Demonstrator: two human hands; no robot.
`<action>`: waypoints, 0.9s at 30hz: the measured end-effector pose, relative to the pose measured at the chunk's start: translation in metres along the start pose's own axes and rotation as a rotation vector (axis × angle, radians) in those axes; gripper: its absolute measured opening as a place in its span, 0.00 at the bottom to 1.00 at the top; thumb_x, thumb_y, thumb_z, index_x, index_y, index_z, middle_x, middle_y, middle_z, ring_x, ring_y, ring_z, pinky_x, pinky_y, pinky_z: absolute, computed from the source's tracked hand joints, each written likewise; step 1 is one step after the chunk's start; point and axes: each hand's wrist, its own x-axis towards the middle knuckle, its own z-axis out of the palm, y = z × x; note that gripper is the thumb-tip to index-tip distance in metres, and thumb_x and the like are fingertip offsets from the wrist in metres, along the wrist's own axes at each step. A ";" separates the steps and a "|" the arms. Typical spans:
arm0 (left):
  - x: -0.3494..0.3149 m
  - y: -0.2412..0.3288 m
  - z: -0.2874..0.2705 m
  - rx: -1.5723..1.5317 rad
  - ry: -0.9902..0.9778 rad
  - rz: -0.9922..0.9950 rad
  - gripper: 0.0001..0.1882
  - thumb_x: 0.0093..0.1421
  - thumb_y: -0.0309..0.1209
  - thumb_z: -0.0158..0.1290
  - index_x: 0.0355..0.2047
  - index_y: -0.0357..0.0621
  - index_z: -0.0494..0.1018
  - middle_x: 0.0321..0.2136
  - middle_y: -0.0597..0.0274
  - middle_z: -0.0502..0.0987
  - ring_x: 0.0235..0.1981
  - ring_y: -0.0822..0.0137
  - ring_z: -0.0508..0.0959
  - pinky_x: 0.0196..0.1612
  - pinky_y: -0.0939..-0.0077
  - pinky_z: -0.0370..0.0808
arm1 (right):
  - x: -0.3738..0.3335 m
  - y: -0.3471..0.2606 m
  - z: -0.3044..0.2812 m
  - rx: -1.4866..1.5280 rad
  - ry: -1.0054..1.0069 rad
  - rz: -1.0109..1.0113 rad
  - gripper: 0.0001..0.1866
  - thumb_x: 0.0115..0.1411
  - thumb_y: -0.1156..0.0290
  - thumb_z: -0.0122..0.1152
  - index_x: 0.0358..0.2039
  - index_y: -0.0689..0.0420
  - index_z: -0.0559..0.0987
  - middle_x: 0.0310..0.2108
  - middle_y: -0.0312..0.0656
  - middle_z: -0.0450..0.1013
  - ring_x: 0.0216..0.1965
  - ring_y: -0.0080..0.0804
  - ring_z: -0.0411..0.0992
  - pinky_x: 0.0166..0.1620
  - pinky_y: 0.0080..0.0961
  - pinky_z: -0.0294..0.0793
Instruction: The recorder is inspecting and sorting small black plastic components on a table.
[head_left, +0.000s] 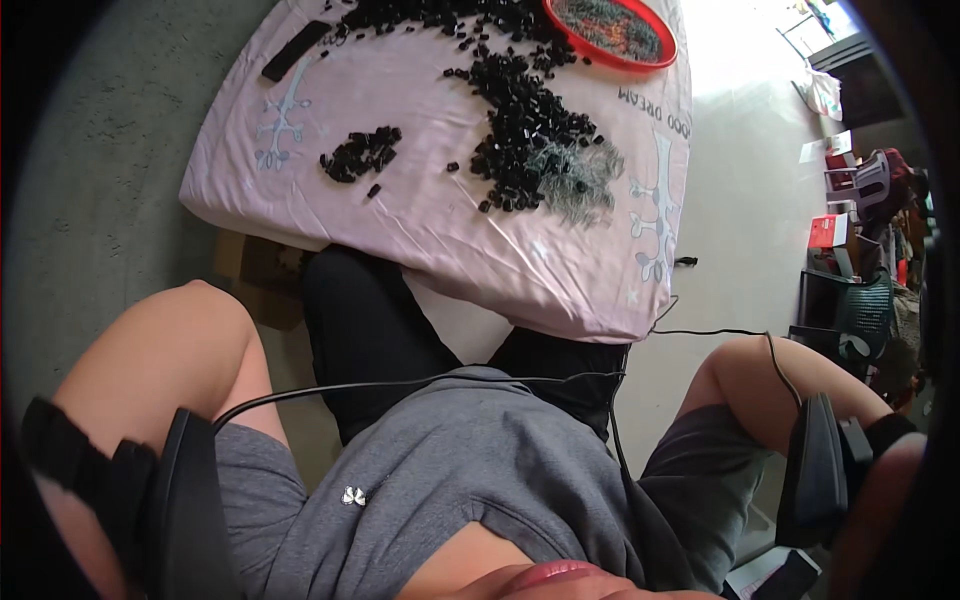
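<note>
Both my arms are bent up toward the picture's sides, away from the table. Of my left hand (75,525) only blurred skin shows past a black wrist strap (62,440), in the dark lower-left rim. My right hand (885,500) is likewise a dim patch beyond a strap at the lower right. The fingers of both are hidden. A black device sits at each wrist. On the pink cloth (420,210) lie a large heap of small black plastic pieces (520,120), a smaller pile (360,155) and a tangle of fine pale, wire-like bits (580,180).
A red-rimmed round tray (665,55) with fine bits stands at the far right of the table. A dark strip (295,50) lies far left. Black cables (400,383) cross my lap. A cardboard box (265,270) sits under the table; chairs (865,180) stand at right.
</note>
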 end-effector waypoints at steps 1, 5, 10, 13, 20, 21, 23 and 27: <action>-0.001 0.001 0.001 -0.004 -0.005 0.003 0.23 0.66 0.45 0.54 0.45 0.33 0.78 0.48 0.48 0.77 0.54 0.53 0.74 0.59 0.57 0.67 | 0.001 -0.005 -0.001 0.000 -0.001 -0.013 0.19 0.60 0.83 0.51 0.50 0.73 0.78 0.43 0.60 0.77 0.37 0.41 0.79 0.41 0.30 0.80; -0.004 0.002 0.003 -0.032 -0.009 0.026 0.23 0.66 0.45 0.54 0.45 0.32 0.78 0.49 0.47 0.77 0.54 0.52 0.73 0.60 0.56 0.67 | 0.009 -0.024 -0.004 0.006 -0.012 -0.054 0.19 0.59 0.83 0.50 0.50 0.73 0.78 0.43 0.60 0.77 0.37 0.41 0.79 0.41 0.30 0.80; -0.002 -0.006 -0.001 -0.065 0.003 0.002 0.24 0.67 0.45 0.53 0.46 0.32 0.78 0.50 0.46 0.77 0.55 0.52 0.73 0.60 0.56 0.67 | 0.026 -0.027 -0.007 -0.035 -0.032 -0.058 0.19 0.59 0.83 0.50 0.50 0.73 0.78 0.43 0.60 0.77 0.38 0.42 0.80 0.42 0.31 0.81; 0.002 -0.012 -0.008 -0.078 0.014 -0.025 0.24 0.67 0.45 0.53 0.46 0.32 0.78 0.50 0.46 0.77 0.56 0.52 0.73 0.61 0.56 0.66 | 0.031 -0.014 -0.007 -0.058 -0.038 -0.031 0.19 0.59 0.83 0.50 0.50 0.73 0.78 0.44 0.61 0.77 0.38 0.42 0.80 0.42 0.31 0.81; 0.001 -0.010 -0.010 -0.080 0.002 -0.042 0.24 0.68 0.45 0.52 0.47 0.31 0.78 0.52 0.45 0.76 0.57 0.51 0.73 0.62 0.55 0.66 | 0.037 0.001 -0.002 -0.032 -0.054 -0.021 0.20 0.58 0.84 0.50 0.50 0.73 0.78 0.44 0.61 0.77 0.39 0.43 0.80 0.42 0.31 0.81; 0.000 -0.011 -0.010 -0.079 0.007 -0.041 0.24 0.68 0.45 0.52 0.47 0.31 0.77 0.52 0.45 0.76 0.57 0.51 0.73 0.62 0.55 0.66 | 0.038 0.003 -0.002 -0.032 -0.057 -0.014 0.20 0.58 0.84 0.50 0.50 0.73 0.78 0.44 0.61 0.77 0.39 0.43 0.80 0.42 0.31 0.81; 0.000 -0.011 -0.010 -0.077 0.006 -0.035 0.24 0.68 0.45 0.52 0.47 0.31 0.77 0.52 0.45 0.76 0.57 0.51 0.73 0.62 0.54 0.66 | 0.039 0.003 -0.001 -0.041 -0.058 -0.010 0.20 0.58 0.84 0.49 0.50 0.73 0.78 0.44 0.61 0.76 0.39 0.43 0.80 0.42 0.31 0.81; -0.004 -0.007 -0.007 -0.087 -0.036 0.018 0.25 0.68 0.45 0.51 0.48 0.31 0.77 0.53 0.44 0.76 0.58 0.50 0.72 0.63 0.54 0.65 | 0.034 0.006 0.001 -0.010 -0.051 -0.047 0.20 0.57 0.84 0.49 0.50 0.73 0.78 0.45 0.62 0.76 0.39 0.43 0.80 0.43 0.32 0.81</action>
